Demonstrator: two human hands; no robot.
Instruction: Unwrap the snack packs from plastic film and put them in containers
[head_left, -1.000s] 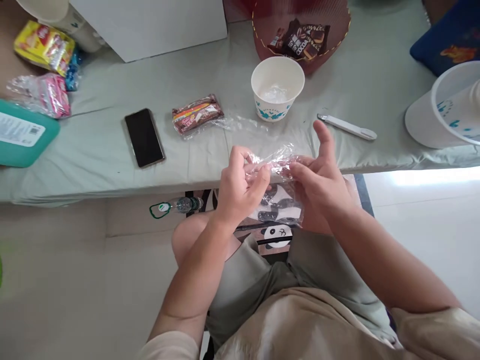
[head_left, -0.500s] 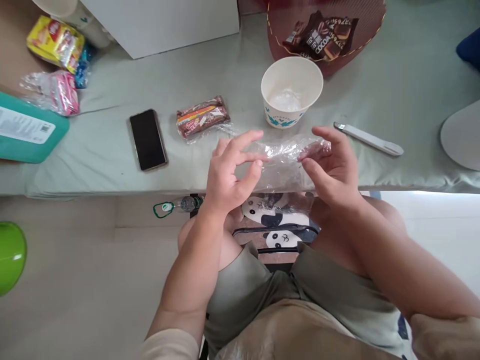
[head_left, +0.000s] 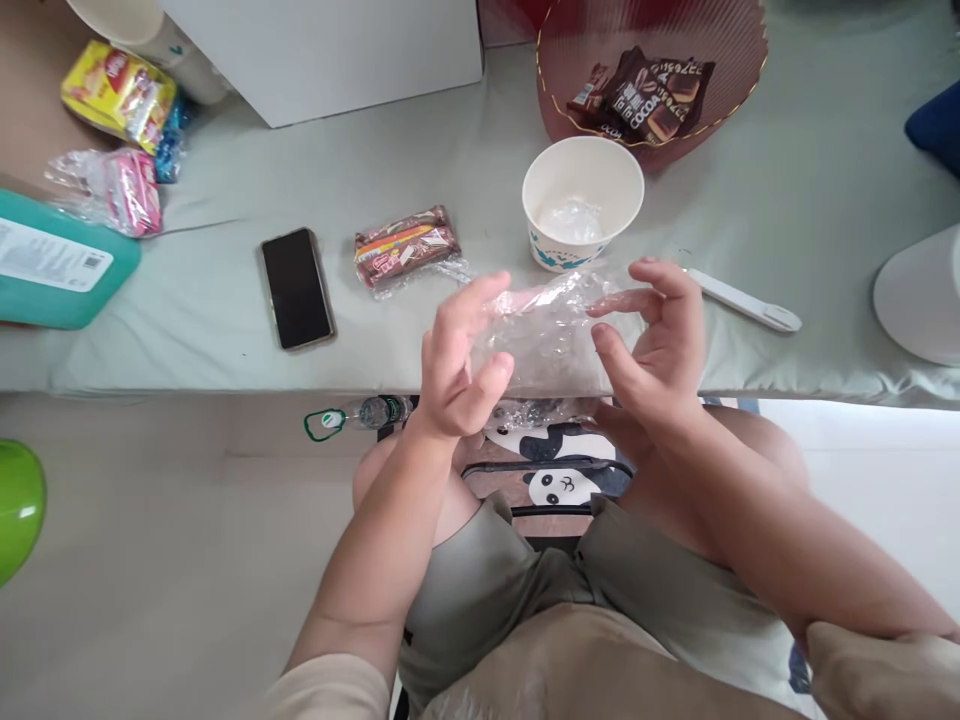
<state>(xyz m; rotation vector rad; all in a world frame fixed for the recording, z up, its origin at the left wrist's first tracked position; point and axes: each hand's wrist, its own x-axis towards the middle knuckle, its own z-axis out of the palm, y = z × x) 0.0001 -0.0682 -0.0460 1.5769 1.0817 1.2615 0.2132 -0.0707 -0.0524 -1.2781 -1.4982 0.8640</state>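
Note:
A clear plastic bag (head_left: 551, 345) is stretched between my two hands over the table's front edge, its lower part hanging down past it. My left hand (head_left: 461, 360) holds the bag's left side, thumb apart from the index finger and the other fingertips behind the film. On the right side, my right hand (head_left: 656, 335) has its fingers at the bag's mouth, with the thumb near the film. Just beyond the bag stands a white paper bowl (head_left: 544, 195) with crumpled clear plastic inside. A wrapped pack of chocolate wafers (head_left: 407, 245) lies left of the bowl.
A white utility knife (head_left: 746, 302) lies right of my right hand. Behind the bowl is a reddish ribbed basket (head_left: 720, 110) with cocoa snack packets (head_left: 652, 95). To the left are a phone (head_left: 297, 288), a teal container (head_left: 64, 265) and a yellow snack pack (head_left: 116, 90).
The bag's mouth has been spread wider, and more of its film shows between my hands. My hands have shifted slightly, and the view has tilted a little.

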